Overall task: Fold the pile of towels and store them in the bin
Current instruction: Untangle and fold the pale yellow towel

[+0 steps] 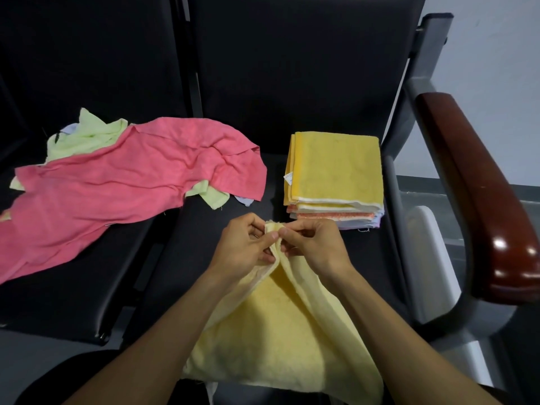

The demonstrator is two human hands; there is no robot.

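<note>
item: pale yellow towel (280, 331), soft terry, lighter band along its edges. its gathered top corner points away from the person toward the chair back; the cloth fans out wide toward the person's lap, long axis running near to far. it hangs over the front edge of the black seat (163, 302).

left hand (247, 244): fingers curled, pinching the towel's upper corner from the left side.

right hand (314, 244): fingers curled, pinching the same bunched corner from the right. the two hands touch at the fingertips over the fold.

folded stack (333, 176): on the same seat, beyond and right of the hands, squared up. top piece is deeper yellow with a white hem; below it show cream, orange-patterned and pale lilac layers. long axis runs near to far. a small white tag (288, 178) sticks out at the left edge; its print is too small to read.

unfolded pile: on the seat to the left, well apart from the stack. a large pink towel (117, 188) sprawls diagonally across it, long axis from near left to far right. light green towels (87, 135) and a bit of pale blue cloth (245, 201) poke out from under it.

also present: brown wooden armrest (479, 182) on a grey metal frame, at the right.
</note>
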